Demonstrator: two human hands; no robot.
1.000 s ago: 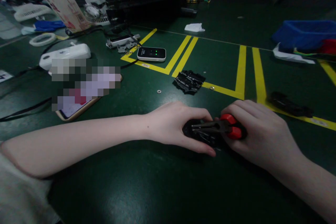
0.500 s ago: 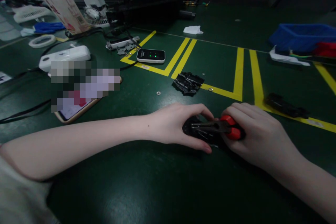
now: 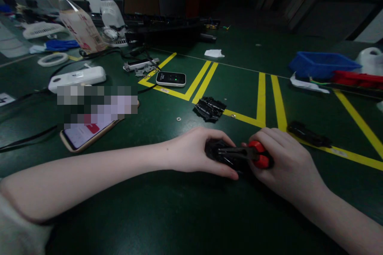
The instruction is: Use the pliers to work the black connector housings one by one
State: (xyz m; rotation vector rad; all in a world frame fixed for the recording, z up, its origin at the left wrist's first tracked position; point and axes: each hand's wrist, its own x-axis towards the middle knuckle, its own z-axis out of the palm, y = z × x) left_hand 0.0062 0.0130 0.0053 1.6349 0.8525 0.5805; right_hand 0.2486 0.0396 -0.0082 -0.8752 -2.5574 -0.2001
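My left hand (image 3: 197, 151) curls round a dark, glossy black part (image 3: 214, 148) low over the green table, its thumb and fingers on either side. Red-handled pliers (image 3: 259, 154) are gripped in my right hand (image 3: 284, 159), their jaws pointing left and lying over the black part. Whether the jaw tips bite on it cannot be made out. Beyond my hands lies a crumpled-looking black piece (image 3: 210, 108), with a small metal ring (image 3: 178, 119) to its left. Another black part (image 3: 308, 134) rests to the right, beyond my right hand.
A phone (image 3: 86, 133) and a white power strip (image 3: 77, 79) with cables lie at the left. Farther back stand a bottle (image 3: 80, 26) and a small white fan (image 3: 112, 18). A black-faced device (image 3: 170, 79) sits mid-table; a blue bin (image 3: 324, 65) is back right.
The view has tilted up, so the table items appear lower and more of the room shows. Both hands keep their hold on the black part and the pliers.
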